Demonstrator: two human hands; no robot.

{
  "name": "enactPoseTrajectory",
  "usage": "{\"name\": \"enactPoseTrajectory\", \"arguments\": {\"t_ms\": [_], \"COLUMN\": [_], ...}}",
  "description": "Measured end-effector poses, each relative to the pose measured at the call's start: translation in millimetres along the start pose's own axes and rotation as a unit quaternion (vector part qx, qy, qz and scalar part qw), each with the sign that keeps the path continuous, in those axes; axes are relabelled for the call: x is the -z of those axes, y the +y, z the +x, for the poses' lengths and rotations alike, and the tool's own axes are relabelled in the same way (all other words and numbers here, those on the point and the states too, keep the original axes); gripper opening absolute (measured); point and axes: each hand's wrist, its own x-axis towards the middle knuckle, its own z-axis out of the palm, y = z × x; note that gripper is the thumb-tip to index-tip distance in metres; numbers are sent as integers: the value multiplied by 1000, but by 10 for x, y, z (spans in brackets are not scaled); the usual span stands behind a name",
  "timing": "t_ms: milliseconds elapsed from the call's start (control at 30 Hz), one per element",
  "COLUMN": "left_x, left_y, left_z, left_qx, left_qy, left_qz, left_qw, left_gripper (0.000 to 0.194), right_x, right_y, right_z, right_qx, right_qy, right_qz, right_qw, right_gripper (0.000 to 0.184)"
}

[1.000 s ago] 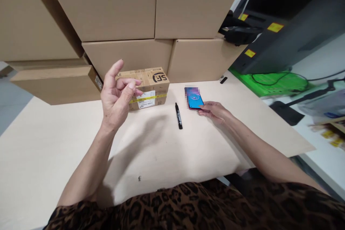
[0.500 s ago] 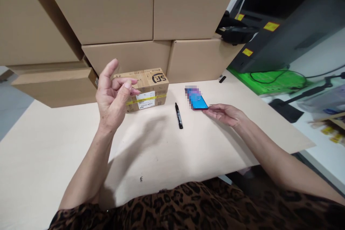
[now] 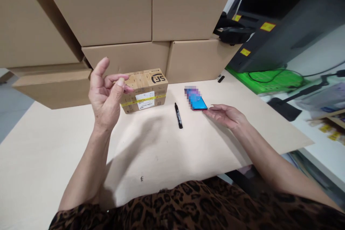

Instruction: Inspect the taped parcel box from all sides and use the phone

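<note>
A smartphone (image 3: pixel 199 104) with a lit blue screen, its upper part blurred out, is at the middle right of the table. My right hand (image 3: pixel 226 115) has its fingertips closed on the phone's near right corner, thumb by the edge. Raised above the table on the left, my left hand (image 3: pixel 106 99) holds nothing; its index finger points up and the thumb and other fingers are loosely bent, apart. Behind that hand stands a taped cardboard parcel (image 3: pixel 159 93) with a white label, partly hidden by the fingers. A black marker (image 3: pixel 178 115) lies between parcel and phone.
Large cardboard boxes (image 3: pixel 115 7) are stacked along the back of the table (image 3: pixel 161 147). A small black object (image 3: pixel 221 79) lies near the back right. Beyond the right edge are a dark grey machine (image 3: pixel 269 36), a green surface (image 3: pixel 269 81) and a black stand (image 3: pixel 288 109).
My left hand has shifted slightly left, uncovering more of the parcel. My right hand and the phone keep their places, and the view has turned a little.
</note>
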Motion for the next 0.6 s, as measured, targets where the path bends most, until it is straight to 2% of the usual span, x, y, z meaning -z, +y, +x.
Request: {"name": "enactPoseTrajectory", "arguments": {"t_ms": [167,267,367,433,467,533,600], "left_x": [74,133,282,425,493,595,625], "left_y": [-31,-83,-220,-378,-470,-652,-792], "left_z": [52,104,179,222,235,238,212], "left_qx": [-19,-68,-113,-122,-100,-21,79], "left_qy": [2,5,26,47,50,84,117], "left_qz": [16,17,43,72,87,102,91], "left_qw": [1000,998,992,989,990,991,986], "left_gripper": [54,52,52,59,63,59,59], "right_x": [4,30,-24,-166,-275,-560,-906], "right_y": [-25,-9,89,210,281,428,551], "right_z": [-28,-48,-81,-107,-117,-124,-110], "right_qx": [9,31,78,138,176,261,275], "right_qy": [1,11,16,1,-15,-89,-176], "right_qz": [-6,-24,-25,-17,-14,-48,-90], "right_qw": [1000,999,997,990,984,960,941], "right_gripper": [25,22,20,29,36,51,79]}}
